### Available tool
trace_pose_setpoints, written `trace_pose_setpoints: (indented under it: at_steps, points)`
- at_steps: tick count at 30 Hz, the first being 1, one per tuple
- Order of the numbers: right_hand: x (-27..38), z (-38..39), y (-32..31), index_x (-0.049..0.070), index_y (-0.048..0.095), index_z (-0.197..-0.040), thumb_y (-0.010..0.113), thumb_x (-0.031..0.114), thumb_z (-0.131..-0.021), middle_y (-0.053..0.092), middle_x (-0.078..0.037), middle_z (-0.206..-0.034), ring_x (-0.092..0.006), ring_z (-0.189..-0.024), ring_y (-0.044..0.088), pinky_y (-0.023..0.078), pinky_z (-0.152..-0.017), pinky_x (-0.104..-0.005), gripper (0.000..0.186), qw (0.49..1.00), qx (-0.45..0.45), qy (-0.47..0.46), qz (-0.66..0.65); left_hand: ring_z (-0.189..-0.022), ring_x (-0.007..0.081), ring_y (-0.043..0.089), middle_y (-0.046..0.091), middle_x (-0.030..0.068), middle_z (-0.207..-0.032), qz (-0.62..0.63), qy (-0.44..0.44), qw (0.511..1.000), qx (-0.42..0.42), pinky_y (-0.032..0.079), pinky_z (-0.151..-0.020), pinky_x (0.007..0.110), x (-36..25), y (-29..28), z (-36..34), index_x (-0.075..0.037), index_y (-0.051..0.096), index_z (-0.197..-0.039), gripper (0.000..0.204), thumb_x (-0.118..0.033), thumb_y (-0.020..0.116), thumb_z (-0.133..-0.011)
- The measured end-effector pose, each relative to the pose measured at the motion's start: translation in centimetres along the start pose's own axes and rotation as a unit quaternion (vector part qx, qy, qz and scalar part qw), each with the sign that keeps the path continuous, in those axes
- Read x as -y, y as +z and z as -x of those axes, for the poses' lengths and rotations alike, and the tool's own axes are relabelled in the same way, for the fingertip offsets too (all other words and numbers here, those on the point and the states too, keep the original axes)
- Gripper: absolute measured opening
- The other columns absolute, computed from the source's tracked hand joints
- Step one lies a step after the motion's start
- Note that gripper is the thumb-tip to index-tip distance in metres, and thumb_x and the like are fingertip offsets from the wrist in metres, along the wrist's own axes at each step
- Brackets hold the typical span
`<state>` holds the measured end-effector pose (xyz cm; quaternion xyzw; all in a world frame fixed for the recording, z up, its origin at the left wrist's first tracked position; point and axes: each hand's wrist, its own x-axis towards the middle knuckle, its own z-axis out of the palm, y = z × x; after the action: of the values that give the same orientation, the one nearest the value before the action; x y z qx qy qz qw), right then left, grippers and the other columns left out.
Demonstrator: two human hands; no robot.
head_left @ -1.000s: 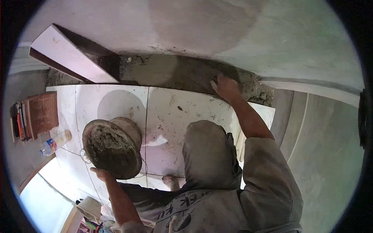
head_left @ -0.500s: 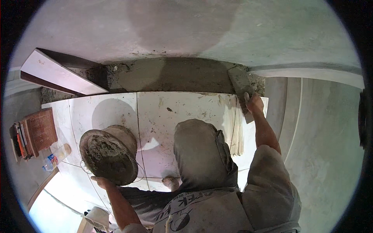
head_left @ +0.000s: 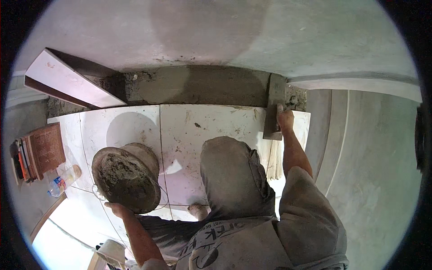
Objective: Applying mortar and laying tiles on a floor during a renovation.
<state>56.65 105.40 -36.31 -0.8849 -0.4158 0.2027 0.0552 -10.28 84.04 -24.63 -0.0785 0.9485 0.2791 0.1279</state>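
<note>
My right hand [head_left: 285, 119] is wrapped round the handle of a long flat trowel [head_left: 275, 90]. The blade crosses from the white tiles [head_left: 211, 121] onto the strip of wet grey mortar [head_left: 216, 85] along the wall, near its right end. At lower left, my left hand [head_left: 118, 210] grips the near rim of a bucket [head_left: 146, 156], which is tilted with its mouth toward me. Wet mortar [head_left: 123, 173] lies inside it. The fingers of that hand are partly hidden.
A white tile [head_left: 74, 78] leans at a slant over the mortar strip's left end. A plastic bottle [head_left: 64, 181], a brown woven panel [head_left: 47, 148] and a white container [head_left: 112, 252] are at left. My knee [head_left: 227, 175] is in the middle. Walls bound the far and right sides.
My right hand and the trowel have moved slightly left, and the blade has turned from a slant to nearly straight away from me. The left hand stays on the bucket.
</note>
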Motion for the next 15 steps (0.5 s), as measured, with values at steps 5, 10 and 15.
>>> trace_pose_setpoints:
  at_steps: [5, 10, 15]
  points:
    - [4.9, 3.3, 1.0, -0.002, 0.059, -0.097, 0.044, 0.047, -0.089, 0.062, -0.026, -0.089, -0.0408, -0.090, 0.060, 0.047, -0.079, -0.0470, 0.052, 0.998, 0.024, -0.038, 0.039, -0.110, 0.0439, 0.049, 0.049, 0.0317, -0.121, -0.001, -0.011, 1.000, 0.004, 0.036, -0.098, 0.047, -0.2, -0.1, 0.1, 0.014, 0.047, -0.120, 0.094, -0.069, 0.023, -0.086]
    - [5.2, 5.7, -1.4, -0.006, 0.060, -0.094, 0.045, 0.049, -0.087, 0.061, -0.030, -0.093, -0.0416, -0.095, 0.059, 0.045, -0.084, -0.0452, 0.057, 0.997, 0.021, -0.071, -0.008, -0.108, 0.0454, 0.050, 0.050, 0.0336, -0.119, -0.062, 0.023, 0.998, -0.024, 0.037, -0.097, 0.048, 0.3, 0.0, -0.2, 0.015, 0.048, -0.118, 0.092, -0.068, 0.023, -0.087]
    - [0.8, 1.7, -1.6, -0.005, 0.062, -0.085, 0.047, 0.050, -0.085, 0.061, -0.030, -0.089, -0.0441, -0.090, 0.059, 0.046, -0.080, -0.0479, 0.057, 1.000, 0.004, 0.026, -0.004, -0.108, 0.0431, 0.050, 0.051, 0.0312, -0.120, -0.008, -0.049, 0.999, -0.002, 0.038, -0.097, 0.046, 0.5, -0.1, -1.8, 0.016, 0.048, -0.118, 0.090, -0.065, 0.023, -0.089]
